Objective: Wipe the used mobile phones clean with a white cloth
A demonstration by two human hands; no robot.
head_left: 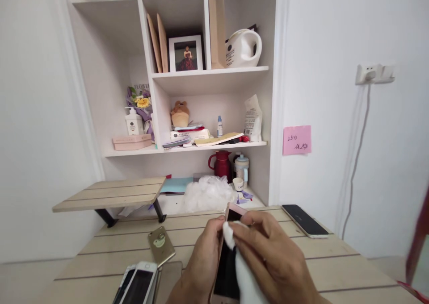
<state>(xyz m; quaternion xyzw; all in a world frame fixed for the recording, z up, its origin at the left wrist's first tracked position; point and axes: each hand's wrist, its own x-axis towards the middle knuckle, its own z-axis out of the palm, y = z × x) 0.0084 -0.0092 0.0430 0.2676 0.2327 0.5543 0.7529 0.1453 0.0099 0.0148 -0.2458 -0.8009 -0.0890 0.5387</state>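
Observation:
A smartphone [226, 275] with a dark screen and a pinkish rim is tilted up in front of me, its lower end cut off by the frame. My left hand [205, 255] is closed around its left edge, thumb near the top. Fingers bunched, my right hand [273, 252] grips a white cloth [246, 275] and presses it on the upper part of the screen. The cloth hangs down over the phone's right side. Whether it is fabric or tissue I cannot tell.
Left on the slatted table [187, 228] lie a gold phone [161, 246] and white phones [139, 284]. A black phone [304, 220] rests at the right. A small raised stand [114, 194] is at the back left. Behind are a shelf unit [211, 75] and a crumpled plastic bag [208, 194].

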